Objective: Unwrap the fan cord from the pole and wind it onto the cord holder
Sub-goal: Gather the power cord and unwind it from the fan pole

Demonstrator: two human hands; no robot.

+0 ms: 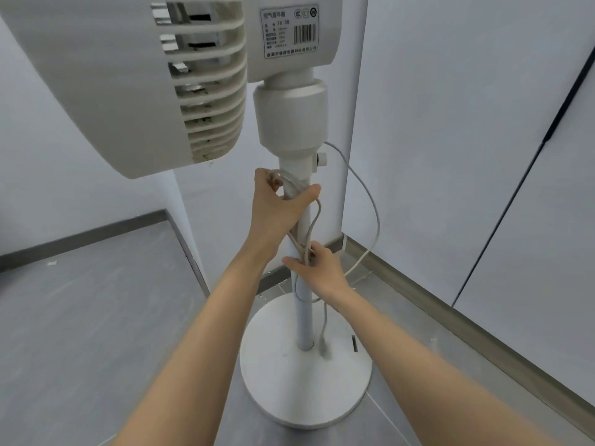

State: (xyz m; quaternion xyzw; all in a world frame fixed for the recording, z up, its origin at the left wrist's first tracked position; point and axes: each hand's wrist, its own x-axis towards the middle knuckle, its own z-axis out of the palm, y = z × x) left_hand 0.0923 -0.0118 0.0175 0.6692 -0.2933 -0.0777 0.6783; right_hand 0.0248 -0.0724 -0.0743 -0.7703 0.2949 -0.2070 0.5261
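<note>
Standing on the grey floor (96, 317), close to the corner where two pale walls meet: a white pedestal fan, round base (289, 391) near the skirting on the right. Rising from the middle of that base, the pole (304, 320), upright, topped by a thick collar (291, 117) and the fan head (106, 85) leaning out to the left, grille slats dusty. On the back of the motor housing, a rating label (289, 32) with a barcode.

Left hand (280, 207) high on the pole, just under the collar, fingers curled and thumb stretched across, clamped on several gathered loops of the grey cord (375, 220). Right hand (317, 268) lower on the pole, fingers closed around the same bundle of strands, pinching them against the pole. Between the two hands, strands running along the pole, some slack and bowed out to the right. From beside a small knob (322, 159) under the collar, one long loop swinging wide to the right and dropping back toward the right hand. Below the right hand, a loose loop crossing the pole and a free end hanging straight down, plug (324, 347) just above the base, beside the foot of the pole. Cord holder itself: cannot tell, hidden under the hands and loops.
</note>
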